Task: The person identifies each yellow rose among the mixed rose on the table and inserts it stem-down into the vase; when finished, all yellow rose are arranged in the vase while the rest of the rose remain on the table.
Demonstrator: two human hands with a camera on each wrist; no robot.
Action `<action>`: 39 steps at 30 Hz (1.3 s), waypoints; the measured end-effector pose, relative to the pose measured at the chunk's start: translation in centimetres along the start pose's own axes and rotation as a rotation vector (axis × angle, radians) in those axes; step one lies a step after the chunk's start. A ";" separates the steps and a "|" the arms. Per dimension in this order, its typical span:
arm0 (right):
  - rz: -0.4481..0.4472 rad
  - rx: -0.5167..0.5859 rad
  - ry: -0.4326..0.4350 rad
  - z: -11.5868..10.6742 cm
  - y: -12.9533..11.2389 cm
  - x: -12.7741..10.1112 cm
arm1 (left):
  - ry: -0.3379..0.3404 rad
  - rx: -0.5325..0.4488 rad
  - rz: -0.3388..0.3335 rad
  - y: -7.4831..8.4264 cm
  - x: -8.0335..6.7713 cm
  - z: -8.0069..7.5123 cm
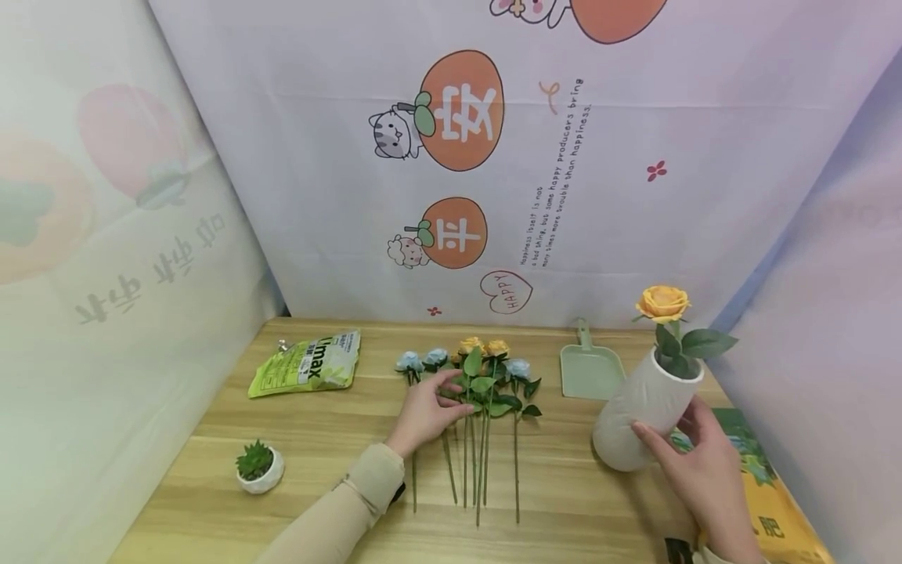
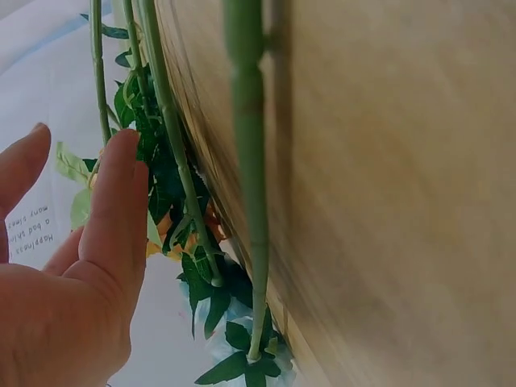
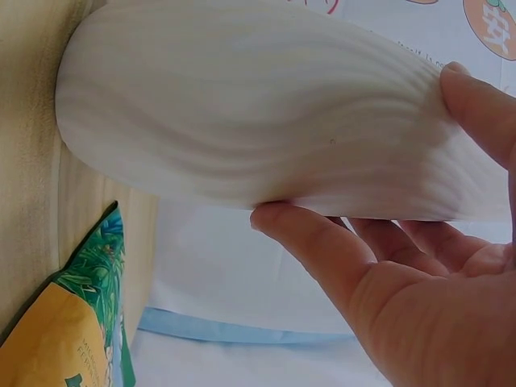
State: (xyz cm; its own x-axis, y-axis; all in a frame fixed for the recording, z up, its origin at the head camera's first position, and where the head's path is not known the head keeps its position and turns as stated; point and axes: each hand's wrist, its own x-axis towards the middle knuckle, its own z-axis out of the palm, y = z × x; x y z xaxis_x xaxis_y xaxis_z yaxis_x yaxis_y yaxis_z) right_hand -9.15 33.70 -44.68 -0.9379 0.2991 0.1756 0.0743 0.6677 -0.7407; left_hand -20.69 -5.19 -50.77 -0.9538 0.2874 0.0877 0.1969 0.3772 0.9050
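Observation:
Several artificial roses [image 1: 486,368], blue and orange, lie on the wooden table [image 1: 331,446] with long green stems [image 1: 481,470] pointing toward me. My left hand [image 1: 447,393] reaches over their leaves with straight fingers close to the stems and grips nothing. In the left wrist view the left hand [image 2: 81,161] is open beside the stems [image 2: 246,161]. My right hand [image 1: 665,427] holds a white ribbed vase [image 1: 637,411], tilted, at the right. An orange rose [image 1: 662,303] with leaves stands in it. In the right wrist view the thumb and fingers of my right hand [image 3: 363,145] clasp the vase [image 3: 242,113].
A pale green scoop [image 1: 590,368] lies behind the vase. A green snack bag [image 1: 306,364] lies at the back left, and a small potted succulent [image 1: 259,466] stands at the front left. A yellow and green bag [image 1: 764,489] lies at the right edge. Printed cloth walls [image 1: 352,157] surround the table.

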 end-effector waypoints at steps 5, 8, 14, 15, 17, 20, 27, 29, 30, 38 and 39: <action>0.008 -0.006 -0.006 0.0 -0.1 -0.1 | -0.023 0.082 -0.016 -0.3 0.2 0.2; 0.011 -0.009 -0.005 0.0 -0.1 -0.1 | -0.039 0.109 -0.020 -0.4 0.3 0.3; 0.005 -0.012 -0.004 0.0 0.0 0.0 | -0.060 0.149 -0.015 -0.5 0.5 0.5; 0.003 -0.014 -0.003 0.0 0.0 0.0 | -0.061 0.160 -0.014 -0.5 0.5 0.5; -0.002 -0.016 -0.001 0.0 0.1 0.0 | -0.060 0.188 -0.019 -0.5 0.6 0.6; -0.006 -0.017 0.002 0.1 0.1 0.0 | -0.063 0.207 -0.028 -0.5 0.7 0.7; -0.008 -0.019 0.001 0.0 0.1 0.0 | -0.088 0.216 -0.058 -0.4 1.0 1.0; -0.009 -0.019 0.002 0.0 0.0 -0.1 | -0.090 0.212 -0.063 -0.3 1.0 1.1; -0.010 -0.017 0.002 0.0 0.0 -0.1 | -0.090 0.205 -0.066 -0.3 1.0 1.1; -0.006 -0.015 -0.002 -0.1 -0.2 -0.2 | -0.094 0.119 -0.090 0.0 0.9 1.3; -0.004 -0.015 -0.004 -0.1 -0.2 -0.2 | -0.095 0.110 -0.094 0.0 0.9 1.3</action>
State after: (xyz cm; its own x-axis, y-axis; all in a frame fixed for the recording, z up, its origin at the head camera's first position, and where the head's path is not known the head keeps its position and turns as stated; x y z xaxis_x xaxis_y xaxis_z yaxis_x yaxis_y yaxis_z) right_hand -8.97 33.53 -44.48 -0.9396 0.2936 0.1761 0.0753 0.6790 -0.7302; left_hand -21.30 -3.80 -51.21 -0.9444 0.3264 -0.0396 0.1366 0.4990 0.8558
